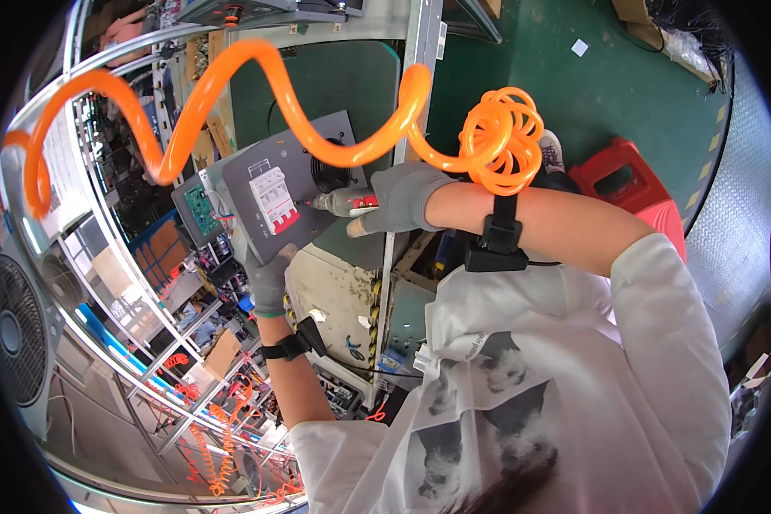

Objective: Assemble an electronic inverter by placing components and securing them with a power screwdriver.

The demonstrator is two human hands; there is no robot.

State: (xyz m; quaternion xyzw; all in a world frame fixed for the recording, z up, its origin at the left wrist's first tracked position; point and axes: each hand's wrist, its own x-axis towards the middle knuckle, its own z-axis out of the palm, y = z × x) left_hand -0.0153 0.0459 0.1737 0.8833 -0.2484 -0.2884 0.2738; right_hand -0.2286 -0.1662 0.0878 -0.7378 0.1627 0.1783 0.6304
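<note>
A grey metal panel lies tilted over the bench, with a white circuit breaker with red parts mounted on it. My left hand, in a grey glove, grips the panel's near edge, its fingertips beside the breaker's lower end. My right hand, gloved as well, is closed round a silver and red power screwdriver. The tool's tip points left at the panel, close to the breaker's right side; whether it touches cannot be made out. A black round coil or grille sits at the panel's right part.
An orange coiled air hose hangs across the view above the panel, bunched beside my right wrist. A green circuit board is left of the panel. A metal rail edges the bench; a red plastic stool stands right. A fan is far left.
</note>
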